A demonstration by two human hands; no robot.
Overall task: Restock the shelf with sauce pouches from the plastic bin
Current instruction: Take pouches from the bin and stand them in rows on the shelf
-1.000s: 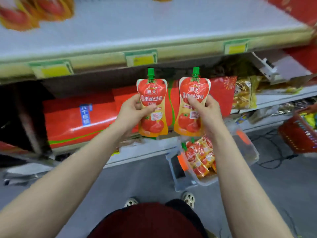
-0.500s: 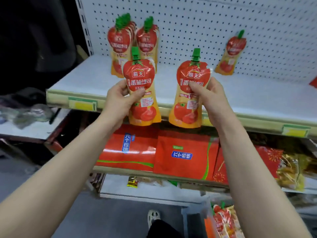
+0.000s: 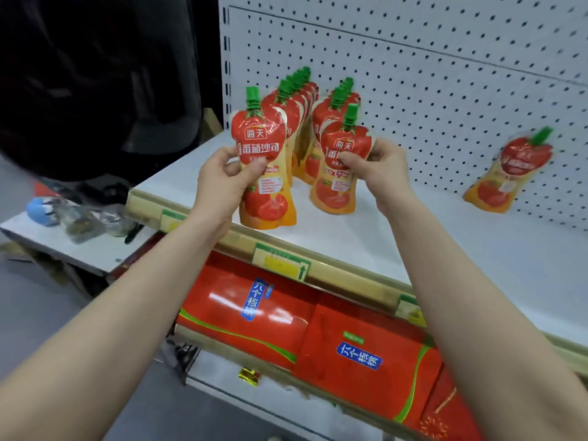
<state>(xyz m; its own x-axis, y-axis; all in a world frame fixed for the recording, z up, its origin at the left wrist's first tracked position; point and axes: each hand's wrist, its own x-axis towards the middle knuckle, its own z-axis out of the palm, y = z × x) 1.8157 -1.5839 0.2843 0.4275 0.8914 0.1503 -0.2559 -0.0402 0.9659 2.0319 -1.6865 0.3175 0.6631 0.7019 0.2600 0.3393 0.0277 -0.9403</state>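
Observation:
My left hand point(image 3: 222, 183) grips a red-and-yellow tomato sauce pouch point(image 3: 264, 173) with a green cap, held upright over the front of the white shelf point(image 3: 366, 243). My right hand point(image 3: 380, 173) grips a second, matching pouch point(image 3: 339, 173); I cannot tell whether its base touches the shelf. Behind them stand two rows of the same pouches point(image 3: 302, 109), upright and packed one behind another. A single pouch point(image 3: 509, 173) leans against the pegboard at the right. The plastic bin is out of view.
A white pegboard point(image 3: 445, 74) backs the shelf. Green-and-yellow price tags point(image 3: 281, 262) run along its front rail. Red boxes point(image 3: 359, 351) fill the shelf below. A low grey table point(image 3: 79, 246) with small clutter stands at the left, under a dark mass.
Both hands have carried their pouches up from the bin and over the shelf's front edge, toward the two standing rows. The view has swung up and left, and the bin has dropped out of sight.

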